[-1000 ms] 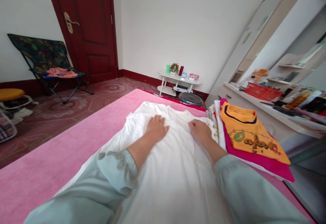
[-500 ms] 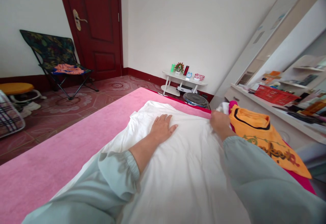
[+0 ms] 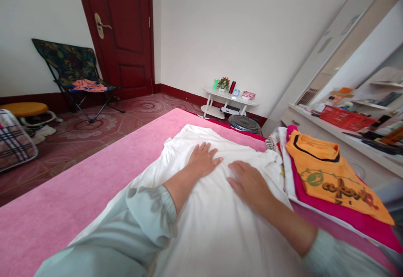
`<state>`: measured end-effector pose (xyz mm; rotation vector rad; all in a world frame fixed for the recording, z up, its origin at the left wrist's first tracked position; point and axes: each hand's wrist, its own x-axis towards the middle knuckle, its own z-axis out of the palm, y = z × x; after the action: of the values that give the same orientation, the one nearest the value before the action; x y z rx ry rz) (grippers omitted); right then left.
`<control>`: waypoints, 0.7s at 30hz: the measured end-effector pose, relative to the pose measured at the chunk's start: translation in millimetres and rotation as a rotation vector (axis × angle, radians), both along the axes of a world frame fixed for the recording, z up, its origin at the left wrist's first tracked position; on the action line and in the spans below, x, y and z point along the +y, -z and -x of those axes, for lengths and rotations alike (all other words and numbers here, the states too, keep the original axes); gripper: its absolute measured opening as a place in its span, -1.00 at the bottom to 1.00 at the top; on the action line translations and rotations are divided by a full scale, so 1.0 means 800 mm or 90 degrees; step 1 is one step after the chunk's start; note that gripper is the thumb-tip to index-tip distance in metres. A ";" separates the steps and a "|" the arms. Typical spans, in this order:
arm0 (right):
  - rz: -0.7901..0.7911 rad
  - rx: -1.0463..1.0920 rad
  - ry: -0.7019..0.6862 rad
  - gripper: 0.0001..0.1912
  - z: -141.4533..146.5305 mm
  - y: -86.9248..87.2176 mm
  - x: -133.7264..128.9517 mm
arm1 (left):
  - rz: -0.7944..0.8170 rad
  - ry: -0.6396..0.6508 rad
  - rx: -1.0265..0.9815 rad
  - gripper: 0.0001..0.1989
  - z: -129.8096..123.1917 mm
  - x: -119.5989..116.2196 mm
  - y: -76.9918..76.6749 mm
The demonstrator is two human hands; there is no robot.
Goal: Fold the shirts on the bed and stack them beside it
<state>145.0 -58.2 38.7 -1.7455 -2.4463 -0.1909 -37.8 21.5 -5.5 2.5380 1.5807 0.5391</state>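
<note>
A white shirt [image 3: 217, 222] lies spread over the pink bed cover [image 3: 94, 180], its surface lightly wrinkled. My left hand [image 3: 203, 159] rests flat on its upper part, fingers spread. To the right of it, my right hand [image 3: 248, 182] is over the middle of the shirt, fingers apart and slightly blurred; whether it touches the cloth I cannot tell. Nothing shows in either hand. Beside the shirt on the right lies a stack of folded clothes, with an orange shirt [image 3: 324, 147] on top and a magenta garment [image 3: 355, 222] beneath it.
At the back left stands a folding chair [image 3: 63, 63] with an orange-pink cloth on its seat, near a yellow stool [image 3: 25, 109]. A small white table [image 3: 229, 94] is beyond the bed. On the right, a counter holds a red basket [image 3: 346, 117].
My right hand has let go of the shirt's right edge and moved left and down over its middle. My left hand stays in place on the cloth. The view has turned slightly left.
</note>
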 end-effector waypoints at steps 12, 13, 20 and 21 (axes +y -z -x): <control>0.078 0.043 0.005 -0.42 -0.045 0.036 -0.129 | -0.004 -0.006 0.003 -0.38 -0.002 0.000 0.002; 0.079 0.045 0.005 -0.43 -0.044 0.036 -0.128 | -0.010 -0.009 0.007 -0.39 -0.001 -0.002 0.001; 0.061 0.056 0.021 -0.43 -0.042 0.036 -0.134 | -0.021 -0.037 0.007 -0.33 0.014 -0.041 -0.001; 0.057 0.057 0.026 -0.43 -0.042 0.036 -0.136 | -0.018 -0.029 0.006 -0.33 0.020 -0.048 -0.001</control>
<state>178.5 -166.7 9.9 -1.7999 -2.3922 -0.0075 -54.1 -17.3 -4.9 2.5344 1.6483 0.5594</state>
